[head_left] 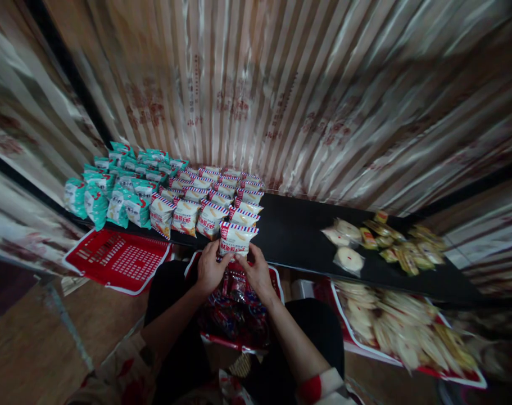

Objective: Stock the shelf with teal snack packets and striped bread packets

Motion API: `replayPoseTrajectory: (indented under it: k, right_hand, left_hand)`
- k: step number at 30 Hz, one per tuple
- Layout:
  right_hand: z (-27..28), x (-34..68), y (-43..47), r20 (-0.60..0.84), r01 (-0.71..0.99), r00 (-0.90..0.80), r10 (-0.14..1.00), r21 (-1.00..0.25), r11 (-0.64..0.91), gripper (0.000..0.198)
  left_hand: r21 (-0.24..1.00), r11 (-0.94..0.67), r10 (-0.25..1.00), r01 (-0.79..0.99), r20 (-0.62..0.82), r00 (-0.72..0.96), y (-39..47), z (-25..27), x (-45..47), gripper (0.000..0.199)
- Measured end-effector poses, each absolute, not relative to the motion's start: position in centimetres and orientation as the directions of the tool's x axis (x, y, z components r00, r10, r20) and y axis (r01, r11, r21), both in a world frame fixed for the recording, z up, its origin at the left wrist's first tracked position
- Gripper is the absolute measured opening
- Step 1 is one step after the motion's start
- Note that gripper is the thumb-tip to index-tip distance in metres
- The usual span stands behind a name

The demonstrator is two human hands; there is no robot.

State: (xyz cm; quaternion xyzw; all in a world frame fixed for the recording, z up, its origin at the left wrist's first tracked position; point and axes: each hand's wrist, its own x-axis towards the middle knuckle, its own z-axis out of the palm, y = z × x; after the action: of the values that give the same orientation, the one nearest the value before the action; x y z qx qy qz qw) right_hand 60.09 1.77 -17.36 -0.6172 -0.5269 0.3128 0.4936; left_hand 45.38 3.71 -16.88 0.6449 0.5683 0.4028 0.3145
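Both my hands grip one white snack bag point(236, 237) with a striped top edge, upright at the front edge of the black shelf point(298, 225). My left hand point(213, 264) has its fingers closed on the bag's lower left corner. At the lower right corner, my right hand point(258, 273) pinches it too. Directly behind and to the left stand rows of matching white snack bags point(186, 215). Below my hands, between my knees, sits a red basket point(281, 281) holding dark, shiny packets point(234, 309).
Teal snack bags point(131, 183) stand in rows at the shelf's left end. Flat round white packets point(348, 260) and small yellow packets point(407, 253) lie to the right. An empty-looking red basket point(121, 261) is at lower left; another basket point(470, 378) holds pale flat packets. Striped curtain point(247, 84) hangs behind.
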Motion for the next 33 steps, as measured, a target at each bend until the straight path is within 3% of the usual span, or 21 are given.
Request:
replayPoseTrajectory:
  k: [4,7,18,25,33]
  right_hand:
    - [-18.0,60.3,2.8,0.205,0.438,0.305,0.930,-0.897,0.054,0.040]
    - [-18.7,60.5,3.2,0.211,0.462,0.315,0.925,-0.886,0.044,0.041]
    - [-19.7,60.8,4.2,0.255,0.495,0.310,0.916,-0.866,0.073,0.034]
    - [-20.1,61.2,4.6,0.291,0.528,0.310,0.905,-0.845,0.091,0.037]
    - [-20.7,60.7,4.3,0.351,0.623,0.316,0.881,-0.777,0.086,0.040]
  left_hand:
    - [0.773,-0.193,0.973,0.604,0.231,0.014,3.7,-16.5,45.8,0.046]
    - [0.743,-0.212,0.967,0.635,0.254,0.025,3.5,-16.9,45.8,0.042]
    - [0.775,-0.329,0.931,0.540,0.363,0.046,3.9,-19.1,46.5,0.035]
    - [0.683,-0.456,0.863,0.571,0.495,0.097,4.2,-19.0,46.9,0.016]
    - [0.646,-0.465,0.872,0.605,0.451,0.188,4.4,-19.7,46.6,0.021]
